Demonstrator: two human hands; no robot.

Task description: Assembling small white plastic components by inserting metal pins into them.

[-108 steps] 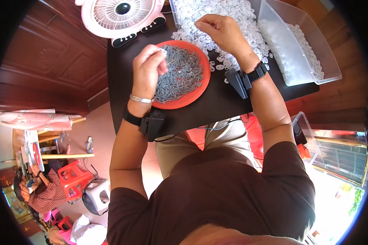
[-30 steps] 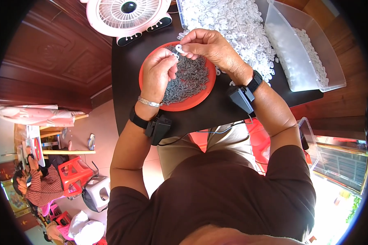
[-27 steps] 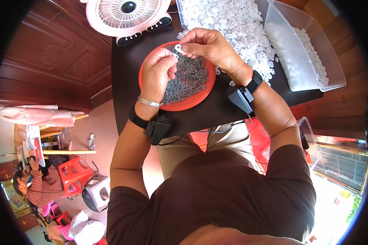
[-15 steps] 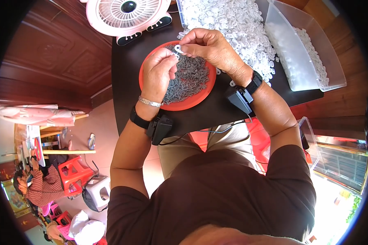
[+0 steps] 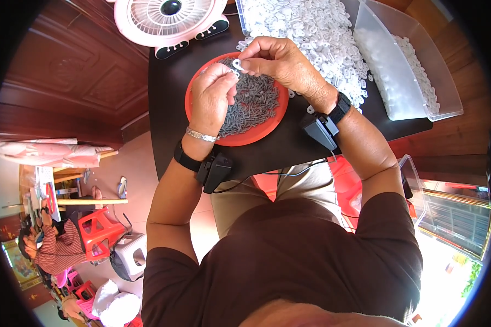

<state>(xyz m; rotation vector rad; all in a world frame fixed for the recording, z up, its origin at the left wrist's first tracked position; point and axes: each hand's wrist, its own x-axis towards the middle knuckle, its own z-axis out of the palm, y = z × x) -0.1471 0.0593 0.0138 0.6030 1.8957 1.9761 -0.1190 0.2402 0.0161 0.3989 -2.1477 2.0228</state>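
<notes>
Over an orange-red round tray heaped with small grey screw-like pieces, my two hands meet, fingertips almost touching. My right hand pinches a white oval plastic piece with a hole between thumb and forefinger. Just below and left of it, my left hand is closed in a pinch, with a bit of small white plastic showing at its fingertips; its full shape is hidden by the fingers. Right of the tray spreads a large pile of similar white plastic pieces.
A pink-rimmed fan stands at the table's far left. A clear plastic bin with more white pieces lies at the right. Both wrists carry black strapped devices with a cable across my lap. At far left, another person in a striped top is near red stools.
</notes>
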